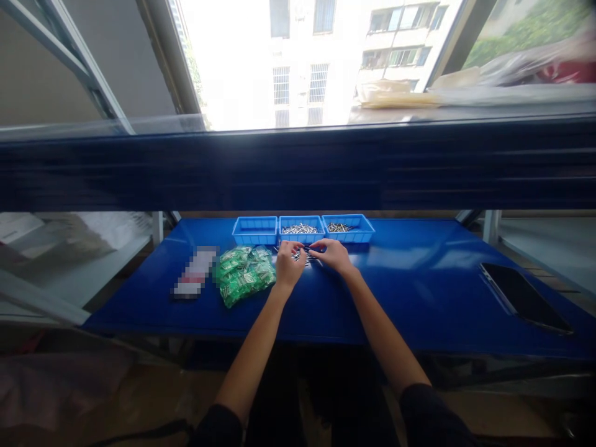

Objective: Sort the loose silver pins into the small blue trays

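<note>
Thin metal pins [313, 259] lie heaped on the table [400, 298] between left hand [289, 268] and right hand [333, 253], fingers curled (whether grasping any, I cannot tell); probably light, stiff, slippery, best pinched mid-shank.

From my remote seat, the left hand [289, 268] and right hand [333, 254] cover part of the metal pieces [315, 255] between them, and I can't make out whether either pinches one. They are perhaps slim pins, but too small for me to be sure; so are those in the middle tray [302, 238] and right tray [367, 232]. Glare blurs what the green packets [246, 276] contain. Pixel blocks mask an item [195, 272] beside them. My picture's bottom edge crops both dark sleeves [433, 413]; its sides cut the blue beam [298, 167]. Lower left, cloth [56, 385] smears into shadow.
</note>
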Motion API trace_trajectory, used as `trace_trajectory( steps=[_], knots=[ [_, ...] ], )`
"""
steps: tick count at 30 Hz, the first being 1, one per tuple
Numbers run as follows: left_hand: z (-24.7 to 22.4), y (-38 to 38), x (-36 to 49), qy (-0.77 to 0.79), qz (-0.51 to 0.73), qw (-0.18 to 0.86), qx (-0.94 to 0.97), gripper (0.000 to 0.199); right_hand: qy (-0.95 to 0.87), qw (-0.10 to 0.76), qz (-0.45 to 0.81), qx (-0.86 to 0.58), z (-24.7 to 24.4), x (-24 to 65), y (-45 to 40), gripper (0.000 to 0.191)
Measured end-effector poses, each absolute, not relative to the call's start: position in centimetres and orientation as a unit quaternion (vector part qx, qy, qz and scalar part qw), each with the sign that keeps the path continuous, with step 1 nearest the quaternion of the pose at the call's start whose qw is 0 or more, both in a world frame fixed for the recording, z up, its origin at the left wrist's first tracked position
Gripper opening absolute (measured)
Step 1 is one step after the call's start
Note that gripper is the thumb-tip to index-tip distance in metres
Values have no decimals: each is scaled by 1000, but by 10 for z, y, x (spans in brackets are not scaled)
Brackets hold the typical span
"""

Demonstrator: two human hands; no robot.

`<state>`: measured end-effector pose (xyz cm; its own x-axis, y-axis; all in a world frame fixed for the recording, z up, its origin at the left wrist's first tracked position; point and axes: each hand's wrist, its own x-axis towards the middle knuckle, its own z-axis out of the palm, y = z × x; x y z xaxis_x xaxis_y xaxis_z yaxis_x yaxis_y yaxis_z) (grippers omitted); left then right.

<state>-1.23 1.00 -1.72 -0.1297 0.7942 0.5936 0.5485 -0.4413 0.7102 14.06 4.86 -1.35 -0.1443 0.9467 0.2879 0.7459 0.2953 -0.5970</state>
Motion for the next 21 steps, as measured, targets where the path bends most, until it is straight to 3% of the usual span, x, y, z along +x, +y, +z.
trace_trajectory(
  steps=[21],
  knots=[
    [-14,12,-23,533,571,87,619,15,-779,307,132,-531,-25,124,56,21]
  ],
)
